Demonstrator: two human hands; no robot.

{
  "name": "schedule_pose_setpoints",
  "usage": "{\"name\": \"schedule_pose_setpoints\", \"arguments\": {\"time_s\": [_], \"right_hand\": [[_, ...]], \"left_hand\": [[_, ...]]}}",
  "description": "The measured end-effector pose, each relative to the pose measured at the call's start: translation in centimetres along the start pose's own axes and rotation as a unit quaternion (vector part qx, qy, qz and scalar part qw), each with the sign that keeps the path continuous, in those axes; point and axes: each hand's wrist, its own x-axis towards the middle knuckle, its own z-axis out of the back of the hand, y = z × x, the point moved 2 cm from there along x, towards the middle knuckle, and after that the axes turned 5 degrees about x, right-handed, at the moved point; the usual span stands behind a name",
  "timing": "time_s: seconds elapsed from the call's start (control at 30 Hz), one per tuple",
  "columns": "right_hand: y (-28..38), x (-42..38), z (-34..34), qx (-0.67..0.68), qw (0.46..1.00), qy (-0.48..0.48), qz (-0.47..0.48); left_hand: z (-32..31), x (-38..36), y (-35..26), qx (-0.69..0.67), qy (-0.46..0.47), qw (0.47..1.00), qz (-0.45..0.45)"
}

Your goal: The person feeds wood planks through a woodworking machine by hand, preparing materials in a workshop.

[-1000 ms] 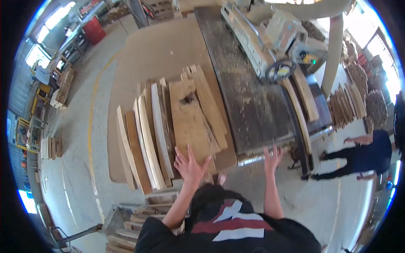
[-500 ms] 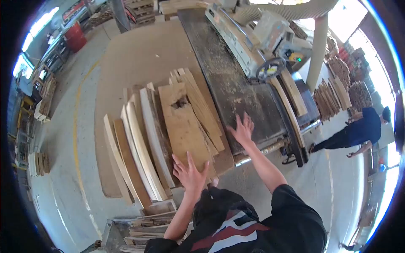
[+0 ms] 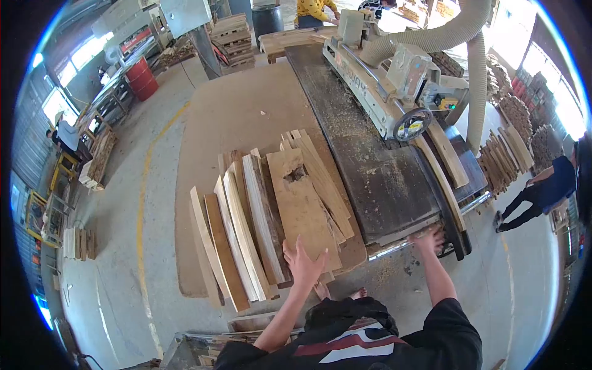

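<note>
My left hand (image 3: 305,266) lies with spread fingers on the near end of a wide wooden board (image 3: 303,209) that has a dark knot hole. This board rests on top of a row of planks. My right hand (image 3: 428,240) is at the front edge of the black machine table (image 3: 394,191), beside the curved wooden strip (image 3: 441,176). Its fingers look apart, though slightly blurred, and I see nothing held in them. On the left, several narrow planks (image 3: 237,228) stand side by side, some with bark edges.
The planks lie on a brown sheet-topped table (image 3: 246,111). A saw-like machine with a handwheel (image 3: 412,125) and a thick hose (image 3: 431,36) stands ahead. Stacked wood strips (image 3: 502,154) are at right, near a person in dark clothes (image 3: 542,188). A red drum (image 3: 142,79) stands far left.
My right hand has moved right and toward me, from the black table's surface to its front edge. My left hand stays on the board. The view has tilted up and shifted.
</note>
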Motion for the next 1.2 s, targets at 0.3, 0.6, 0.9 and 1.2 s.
{"name": "schedule_pose_setpoints", "arguments": {"time_s": [0.3,0.6,0.9,1.2], "right_hand": [[4.5,-12.6,0.1,0.233,0.828,-0.078,0.505],[10.7,-21.2,1.8,0.043,0.707,0.086,0.701],[12.0,-24.5,-1.5,0.021,0.698,0.052,0.714],[10.7,-19.0,2.1,0.383,0.767,0.004,0.516]], "left_hand": [[-3.9,-1.9,-1.4,-0.085,-0.038,0.996,-0.009],[-9.7,-2.2,-0.5,-0.428,0.104,0.883,0.161],[-7.9,1.0,-0.5,-0.384,0.169,0.879,0.227],[-12.0,3.3,-8.4,-0.402,0.242,0.883,-0.025]]}}
